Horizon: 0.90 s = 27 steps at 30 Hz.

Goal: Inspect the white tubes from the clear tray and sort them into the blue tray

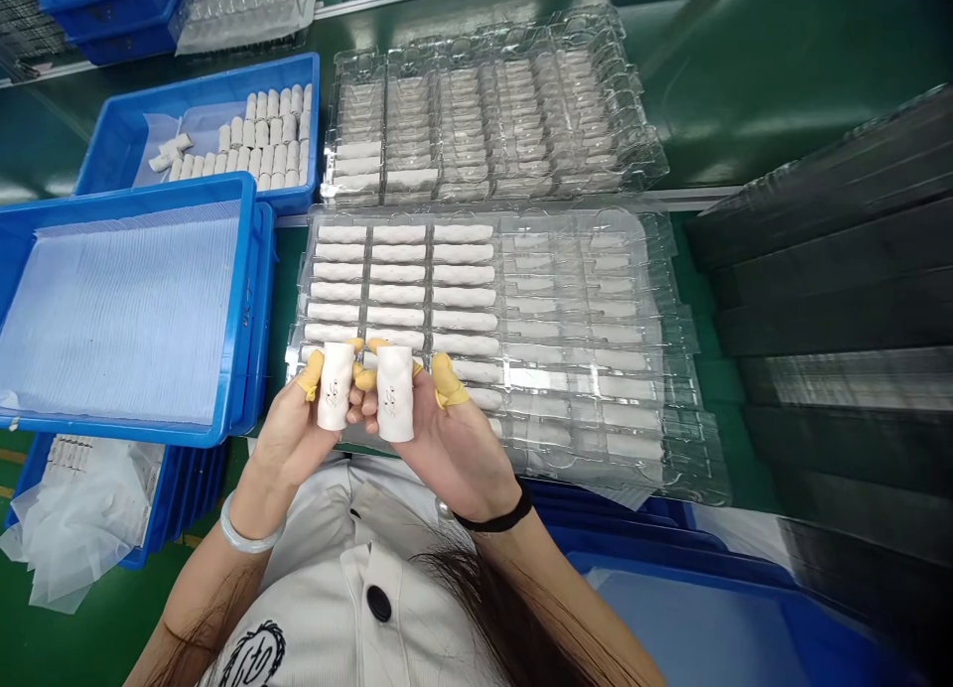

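The left white cylinder (336, 385) and right white cylinder (394, 393) stand upright over the edge of the clear blister tray (674, 369). Grip each by its sides, keeping your left hand (294, 439) and right hand (454, 439) close but apart, yellow finger cots (310, 374) on.

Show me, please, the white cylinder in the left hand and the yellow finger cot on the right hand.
White cylinder (336, 384): head view, on its body.
Yellow finger cot (449, 381): head view, on its middle.
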Each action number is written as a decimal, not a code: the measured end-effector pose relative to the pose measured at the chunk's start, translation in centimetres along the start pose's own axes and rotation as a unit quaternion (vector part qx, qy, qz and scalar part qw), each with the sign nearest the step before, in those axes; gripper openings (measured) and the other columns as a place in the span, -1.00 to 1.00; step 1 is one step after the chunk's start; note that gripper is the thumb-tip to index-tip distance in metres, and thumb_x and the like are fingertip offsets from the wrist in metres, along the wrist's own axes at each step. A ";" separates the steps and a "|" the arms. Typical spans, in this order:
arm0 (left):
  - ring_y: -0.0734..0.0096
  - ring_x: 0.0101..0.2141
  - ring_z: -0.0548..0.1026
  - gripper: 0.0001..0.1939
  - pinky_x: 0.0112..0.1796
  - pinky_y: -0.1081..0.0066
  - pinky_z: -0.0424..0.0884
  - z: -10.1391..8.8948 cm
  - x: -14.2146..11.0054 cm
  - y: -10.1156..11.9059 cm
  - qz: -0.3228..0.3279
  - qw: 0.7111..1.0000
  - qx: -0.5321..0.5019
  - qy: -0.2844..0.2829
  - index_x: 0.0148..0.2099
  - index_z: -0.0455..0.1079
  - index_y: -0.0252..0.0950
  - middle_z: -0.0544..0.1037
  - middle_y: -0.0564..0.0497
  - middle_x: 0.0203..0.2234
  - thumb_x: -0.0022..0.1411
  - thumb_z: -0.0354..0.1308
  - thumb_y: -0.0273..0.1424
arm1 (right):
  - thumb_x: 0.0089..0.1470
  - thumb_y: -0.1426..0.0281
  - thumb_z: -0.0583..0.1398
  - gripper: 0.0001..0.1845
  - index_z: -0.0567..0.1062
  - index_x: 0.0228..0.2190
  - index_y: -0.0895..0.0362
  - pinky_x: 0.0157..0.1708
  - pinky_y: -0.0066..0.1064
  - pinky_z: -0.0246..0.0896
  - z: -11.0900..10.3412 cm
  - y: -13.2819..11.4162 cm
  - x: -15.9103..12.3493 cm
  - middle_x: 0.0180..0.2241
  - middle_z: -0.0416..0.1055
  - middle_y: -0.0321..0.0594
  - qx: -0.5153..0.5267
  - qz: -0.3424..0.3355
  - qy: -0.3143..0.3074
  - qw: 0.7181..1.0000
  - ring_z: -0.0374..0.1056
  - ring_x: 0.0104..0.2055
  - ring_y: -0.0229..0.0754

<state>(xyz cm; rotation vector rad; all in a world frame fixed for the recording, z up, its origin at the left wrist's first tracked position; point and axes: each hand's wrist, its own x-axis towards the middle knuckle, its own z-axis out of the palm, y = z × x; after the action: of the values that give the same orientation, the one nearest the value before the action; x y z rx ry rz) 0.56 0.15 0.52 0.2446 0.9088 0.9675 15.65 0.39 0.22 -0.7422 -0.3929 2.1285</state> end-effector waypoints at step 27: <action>0.50 -0.60 0.32 -0.50 -0.51 0.47 0.34 0.1 0.4 0.0 -0.009 1.000 0.001 0.017 -0.24 0.47 -0.46 0.38 -0.04 -0.60 0.45 -0.20 -0.24 | 0.09 -0.03 0.22 -0.45 0.43 -0.06 0.12 -0.31 -0.43 0.32 -0.3 0.1 -0.5 -0.50 0.50 -0.27 0.031 -0.017 0.029 0.999 0.41 -0.41 -0.25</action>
<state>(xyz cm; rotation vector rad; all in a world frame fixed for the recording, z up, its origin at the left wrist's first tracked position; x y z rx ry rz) 0.77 0.49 0.40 0.2219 0.9406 0.9573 15.97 -0.07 0.11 -0.7556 -0.3058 2.0734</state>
